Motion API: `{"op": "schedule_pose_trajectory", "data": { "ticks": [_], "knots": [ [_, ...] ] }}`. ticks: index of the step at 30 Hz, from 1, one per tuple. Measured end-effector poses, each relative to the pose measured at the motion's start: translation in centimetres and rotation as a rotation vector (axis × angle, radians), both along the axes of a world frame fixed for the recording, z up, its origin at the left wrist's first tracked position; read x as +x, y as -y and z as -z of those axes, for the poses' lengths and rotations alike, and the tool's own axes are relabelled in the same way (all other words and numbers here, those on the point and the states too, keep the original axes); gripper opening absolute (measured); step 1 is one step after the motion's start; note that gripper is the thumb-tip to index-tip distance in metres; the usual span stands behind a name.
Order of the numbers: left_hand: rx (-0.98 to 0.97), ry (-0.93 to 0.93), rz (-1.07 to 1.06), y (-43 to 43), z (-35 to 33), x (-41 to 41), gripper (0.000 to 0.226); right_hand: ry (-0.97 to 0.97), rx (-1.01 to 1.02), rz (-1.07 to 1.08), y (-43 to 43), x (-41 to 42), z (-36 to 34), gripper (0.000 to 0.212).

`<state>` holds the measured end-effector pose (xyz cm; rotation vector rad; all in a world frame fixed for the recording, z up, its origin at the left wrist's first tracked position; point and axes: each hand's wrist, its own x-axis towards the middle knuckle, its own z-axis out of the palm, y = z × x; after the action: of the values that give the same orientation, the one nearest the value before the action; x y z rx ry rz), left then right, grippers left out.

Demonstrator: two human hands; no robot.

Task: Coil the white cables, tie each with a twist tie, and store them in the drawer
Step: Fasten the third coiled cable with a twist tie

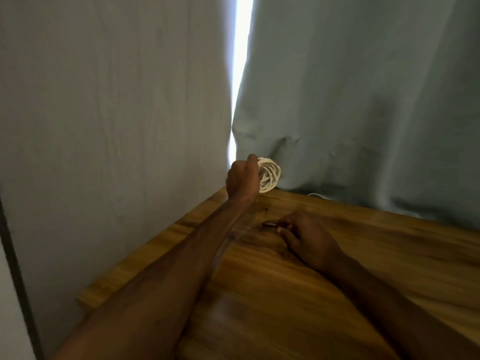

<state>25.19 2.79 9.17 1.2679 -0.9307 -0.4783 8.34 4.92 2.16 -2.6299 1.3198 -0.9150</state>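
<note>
My left hand (242,179) grips a coiled white cable (270,175) and holds it up above the far corner of the wooden table (389,255). My right hand (306,236) lies low on the table, its fingertips pinching a thin dark twist tie (270,224) that rests on the wood. A short piece of another white cable (318,195) peeks out from under the curtain at the table's back edge. The drawer is not in view.
Grey-green curtains (363,100) hang behind the table, with a bright gap (242,74) between them. The table's left edge (135,261) runs close along the left curtain. A dark vertical strip (18,281) stands at the far left.
</note>
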Motion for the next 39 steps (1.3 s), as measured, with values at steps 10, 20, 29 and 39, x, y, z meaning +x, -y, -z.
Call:
{"op": "schedule_pose_trajectory", "data": {
  "ticks": [10, 20, 29, 39],
  "knots": [
    [0.023, 0.163, 0.047, 0.9, 1.5, -0.7, 0.047, -0.007, 0.037, 0.097, 1.3, -1.7, 0.1, 0.021],
    [0.045, 0.217, 0.096, 0.8, 2.3, -1.8, 0.061, 0.167, 0.028, 0.110, 0.4, -3.5, -0.9, 0.029],
    [0.034, 0.215, 0.114, 0.4, 2.5, -2.0, 0.055, -0.106, -0.037, 0.026, -0.7, -1.5, -1.0, 0.016],
    [0.085, 0.028, 0.301, 0.5, 2.7, -3.0, 0.054, 0.295, -0.038, 0.174, -1.9, -2.3, -2.1, 0.014]
  ]
}}
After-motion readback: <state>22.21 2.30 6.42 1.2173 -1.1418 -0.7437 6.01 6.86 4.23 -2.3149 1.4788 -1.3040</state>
